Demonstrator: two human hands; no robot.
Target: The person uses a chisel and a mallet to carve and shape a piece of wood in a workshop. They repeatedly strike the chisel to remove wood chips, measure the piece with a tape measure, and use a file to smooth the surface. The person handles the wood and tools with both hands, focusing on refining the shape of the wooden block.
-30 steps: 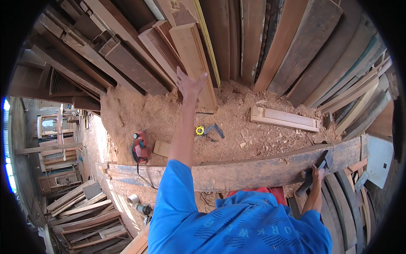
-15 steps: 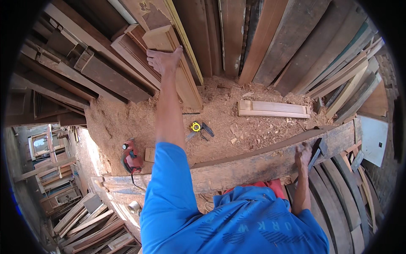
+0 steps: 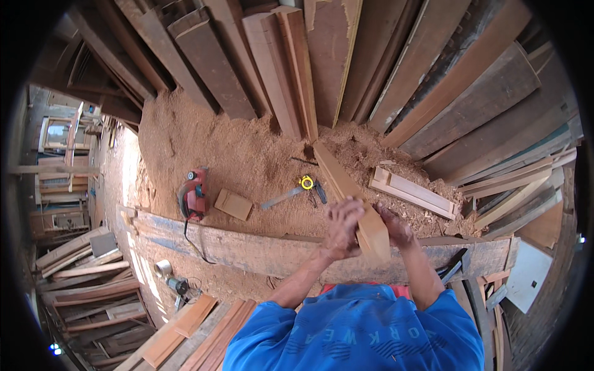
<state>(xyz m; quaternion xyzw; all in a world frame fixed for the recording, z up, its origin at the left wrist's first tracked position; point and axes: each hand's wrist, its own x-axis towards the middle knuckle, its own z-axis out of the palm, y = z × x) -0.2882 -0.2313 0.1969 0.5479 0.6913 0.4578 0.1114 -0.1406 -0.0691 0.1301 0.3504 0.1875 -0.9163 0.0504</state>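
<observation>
I have the board (image 3: 342,179) slanting between both hands, its near end over the beam (image 3: 247,252) and its far end pointing to the foot of the leaning planks (image 3: 281,74); I cannot tell whether that far end touches the sawdust (image 3: 247,145). My left hand (image 3: 343,226) has the board's left side, fingers bent and close together over its upper face, so the wood lies just under the fingertips; the thumb is hidden from me. My right hand (image 3: 396,226) presses on the right edge, its fingers curled against the wood; they are in shadow, and I cannot tell how far they reach beneath. The board is thus clamped from two sides, with its near end jutting past both hands toward the blue shirt (image 3: 359,321). Left of the board I have the tape measure (image 3: 306,182), the small block (image 3: 234,204) and the red power tool (image 3: 195,195); to its right lies the panel (image 3: 414,193), near the right hand but apart from it.
</observation>
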